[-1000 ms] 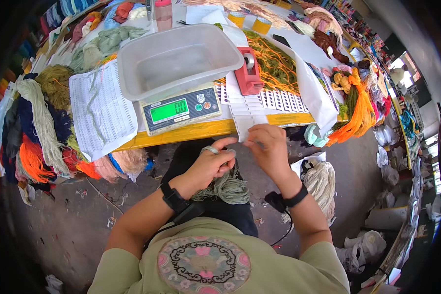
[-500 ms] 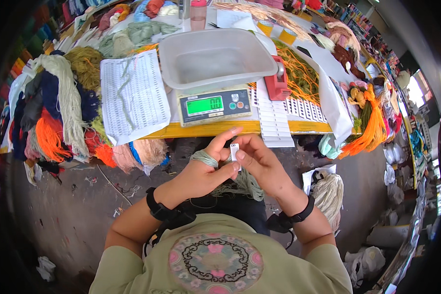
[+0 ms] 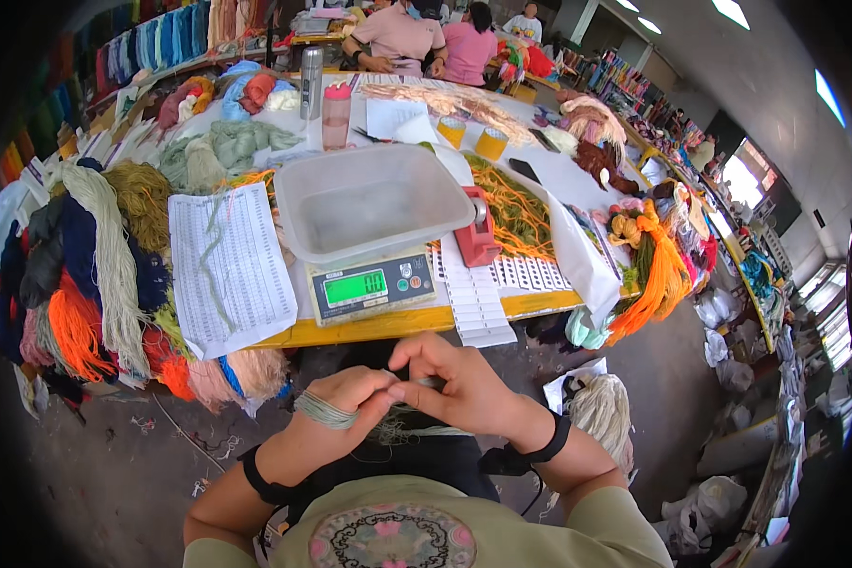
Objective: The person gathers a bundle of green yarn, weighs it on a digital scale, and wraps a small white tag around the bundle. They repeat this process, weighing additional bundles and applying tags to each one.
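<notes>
Before the table (image 3: pixel 369 328), left hand (image 3: pixel 336 409) and right hand (image 3: pixel 459 386) together, both in a pinch, apparently on yarn (image 3: pixel 324 411).

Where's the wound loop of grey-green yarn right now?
In the head view, the yarn loop is wrapped around the left hand, left of centre, below the scale and the table's yellow front edge.

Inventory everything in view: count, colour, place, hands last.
Table: 1, white, ahead
Digital scale: 1, pale, on table
Plastic tub: 1, translucent, on scale
Printed sheet: 1, white, left of scale
Tape dispenser: 1, red, right of tub
Tape rolls: 2, yellow, behind tub
Bottle: 1, pink, behind tub
Flask: 1, silver, beside bottle
Yarn skeins: many, multicoloured, around table
People: several, pink/white tops, background
Left hand: 1, green yarn looped round, foreground
Right hand: 1, bare, beside left
</notes>
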Motion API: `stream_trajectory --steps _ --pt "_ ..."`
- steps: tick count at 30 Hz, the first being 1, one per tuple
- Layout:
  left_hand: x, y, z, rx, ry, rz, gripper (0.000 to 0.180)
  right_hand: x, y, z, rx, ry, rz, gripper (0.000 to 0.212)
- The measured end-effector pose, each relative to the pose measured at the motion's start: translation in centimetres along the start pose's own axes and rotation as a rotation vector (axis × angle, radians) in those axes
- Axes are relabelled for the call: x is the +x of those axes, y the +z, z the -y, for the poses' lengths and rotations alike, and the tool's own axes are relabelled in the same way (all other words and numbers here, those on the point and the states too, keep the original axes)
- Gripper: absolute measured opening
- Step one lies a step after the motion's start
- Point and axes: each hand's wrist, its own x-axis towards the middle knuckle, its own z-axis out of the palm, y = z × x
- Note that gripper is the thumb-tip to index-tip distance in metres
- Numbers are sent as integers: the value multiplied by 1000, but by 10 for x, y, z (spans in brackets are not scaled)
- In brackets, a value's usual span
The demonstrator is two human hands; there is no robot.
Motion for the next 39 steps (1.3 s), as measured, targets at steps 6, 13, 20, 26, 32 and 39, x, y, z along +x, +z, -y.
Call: stream_trajectory --steps 6,13,20,26,32,39 --pt "0 -23 -3 -655 -660 348 16 4 -10 3 47 -217 212 24" --pt "3 -24 -10 -854 -670 330 15 5 4 -6 8 -225 -8 16" --pt "4 -10 0 -735 -545 50 14 3 10 -8 57 -37 -40 40" --pt "1 -20 -4 -615 -479 -133 23 -9 -8 -18 68 -4 -4 32" --pt "-27 -120 -22 -805 -667 -166 31 -52 -85 -34 144 186 350 24" --pt "-50 -211 -25 -417 -862 83 50 -96 -152 -62 300 548 130 21"
